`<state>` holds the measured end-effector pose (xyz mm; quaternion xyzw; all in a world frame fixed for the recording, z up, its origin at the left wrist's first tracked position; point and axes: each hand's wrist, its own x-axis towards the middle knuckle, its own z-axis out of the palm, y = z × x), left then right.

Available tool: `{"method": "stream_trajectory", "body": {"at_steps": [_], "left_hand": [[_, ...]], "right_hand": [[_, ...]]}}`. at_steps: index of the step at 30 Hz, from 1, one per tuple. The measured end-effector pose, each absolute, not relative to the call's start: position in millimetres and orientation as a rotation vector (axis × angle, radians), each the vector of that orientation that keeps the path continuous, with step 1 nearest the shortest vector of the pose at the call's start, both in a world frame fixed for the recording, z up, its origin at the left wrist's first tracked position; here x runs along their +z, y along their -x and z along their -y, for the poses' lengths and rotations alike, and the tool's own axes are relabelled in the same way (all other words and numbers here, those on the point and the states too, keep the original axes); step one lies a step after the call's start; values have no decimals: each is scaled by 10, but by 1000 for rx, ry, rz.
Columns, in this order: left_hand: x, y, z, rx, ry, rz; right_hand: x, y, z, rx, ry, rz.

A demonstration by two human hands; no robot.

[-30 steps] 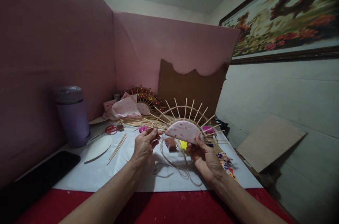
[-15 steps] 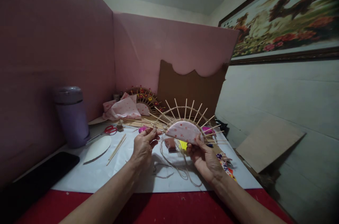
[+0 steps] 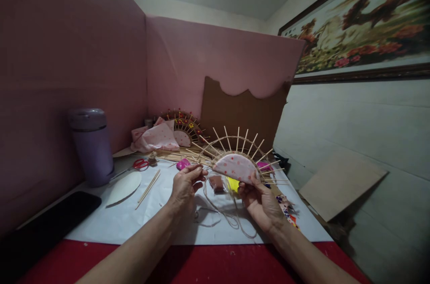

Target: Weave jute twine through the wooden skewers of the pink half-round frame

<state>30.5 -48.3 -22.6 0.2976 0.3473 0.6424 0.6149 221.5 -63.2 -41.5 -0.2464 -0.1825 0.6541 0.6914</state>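
Observation:
My right hand (image 3: 260, 199) grips the lower right edge of a half-round craft piece (image 3: 237, 166), thumb in front. Pink dotted fabric covers its middle, and thin wooden sticks fan out from the curved edge. An arc of twine (image 3: 247, 138) runs across the sticks. At the left end of the piece, my left hand (image 3: 186, 183) is closed in a pinch at the twine, close to the lowest left sticks; the fingertips partly hide the strand. Loose twine (image 3: 231, 219) hangs in loops below the piece, between my hands.
On the white sheet (image 3: 134, 221) lie a white oval piece (image 3: 124, 189), loose sticks (image 3: 148, 189), red-handled scissors (image 3: 140, 164) and brown and yellow packets (image 3: 218, 183). A purple tumbler (image 3: 92, 149) and dark phone (image 3: 63, 212) stand left. Behind are a decorated half-round piece (image 3: 183, 137) and cardboard (image 3: 242, 107).
The half-round piece has shifted slightly right and down with my right hand. My left hand has moved slightly right, still pinching. The camera view has shifted a little.

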Motion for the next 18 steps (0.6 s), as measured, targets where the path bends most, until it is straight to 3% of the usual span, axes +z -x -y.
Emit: {"method": "stream_trajectory", "body": {"at_steps": [18], "left_hand": [[-224, -321, 444, 1549, -702, -766]], "right_hand": [[-393, -2192, 663, 1483, 553, 379]]}}
